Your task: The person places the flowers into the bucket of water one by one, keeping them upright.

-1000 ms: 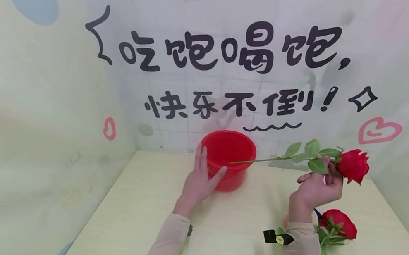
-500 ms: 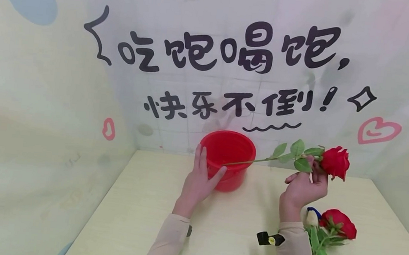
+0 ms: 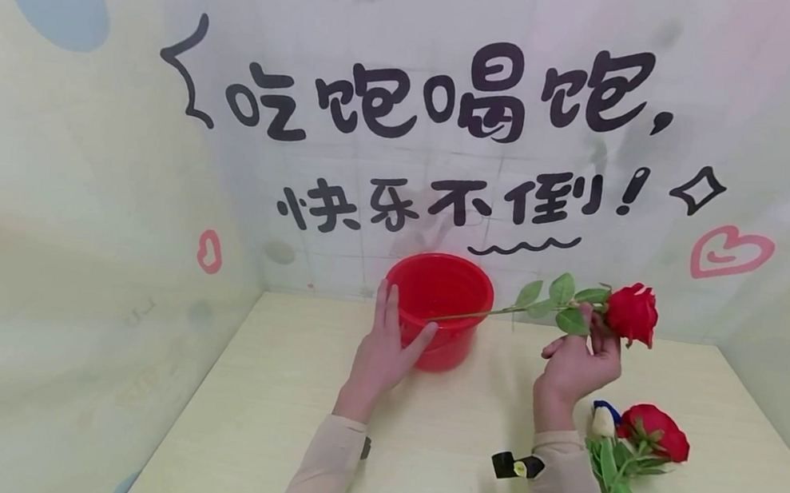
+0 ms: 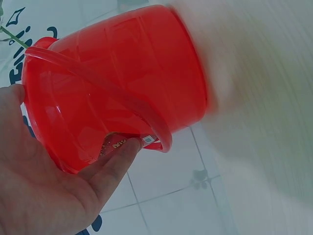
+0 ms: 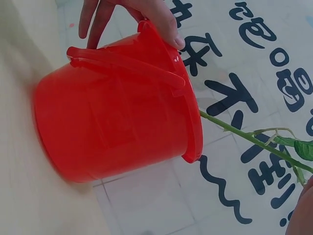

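Note:
A red plastic bucket stands upright on the table near the back wall. My left hand holds it from the left, with the thumb near the rim and the fingers spread along its side. In the left wrist view, the bucket's handle hangs down against the outer wall. On the right, my right hand pinches a red rose just below the bloom. The rose lies almost level, and its green stem reaches over the rim, with the lower end inside the bucket.
Another red rose lies on the table at the right, beside a white tulip-like bud and a blue one. A wall sheet with black lettering rises right behind the bucket.
My right hand has moved left with the rose, carrying the bloom and leaves closer to the bucket. The white bud, hidden earlier, now shows. My left hand and the bucket have stayed put.

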A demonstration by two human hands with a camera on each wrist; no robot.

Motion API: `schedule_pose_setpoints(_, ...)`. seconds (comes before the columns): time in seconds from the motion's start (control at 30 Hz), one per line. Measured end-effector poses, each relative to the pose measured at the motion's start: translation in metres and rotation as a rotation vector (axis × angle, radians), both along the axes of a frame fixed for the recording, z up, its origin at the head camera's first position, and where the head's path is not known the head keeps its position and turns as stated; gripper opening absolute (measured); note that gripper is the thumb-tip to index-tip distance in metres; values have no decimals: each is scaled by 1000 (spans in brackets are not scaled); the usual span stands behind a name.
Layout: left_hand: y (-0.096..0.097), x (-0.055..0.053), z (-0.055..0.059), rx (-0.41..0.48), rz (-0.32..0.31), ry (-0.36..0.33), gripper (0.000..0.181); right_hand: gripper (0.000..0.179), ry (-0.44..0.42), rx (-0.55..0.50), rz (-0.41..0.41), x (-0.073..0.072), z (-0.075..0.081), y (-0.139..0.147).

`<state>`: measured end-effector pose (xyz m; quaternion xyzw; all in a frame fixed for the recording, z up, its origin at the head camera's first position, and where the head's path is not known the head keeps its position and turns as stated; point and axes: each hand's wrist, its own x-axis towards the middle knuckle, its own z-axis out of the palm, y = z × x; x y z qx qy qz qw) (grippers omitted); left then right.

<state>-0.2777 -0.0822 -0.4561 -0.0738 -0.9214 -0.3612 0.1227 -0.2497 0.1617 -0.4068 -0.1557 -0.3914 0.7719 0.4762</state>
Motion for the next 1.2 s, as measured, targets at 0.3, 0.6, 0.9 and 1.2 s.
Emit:
schedule_pose_setpoints(0.3,-1,-1,0,2,1,-2,113,32,-39,36,29,-1,-3,-4)
schedule_pose_setpoints(0.6,-1,-1,1,6,-3,1,113,30,-38,87,42,-3,-10,-9)
schedule_pose_setpoints(0.9,0,-1,-3,16,3,-13,114,31,-37,108,87,-4,-16,-14)
schedule_pose_setpoints(1.2,0,-3,-2,8,2,-4,113,27,-94,142,149,-8,-23,-16)
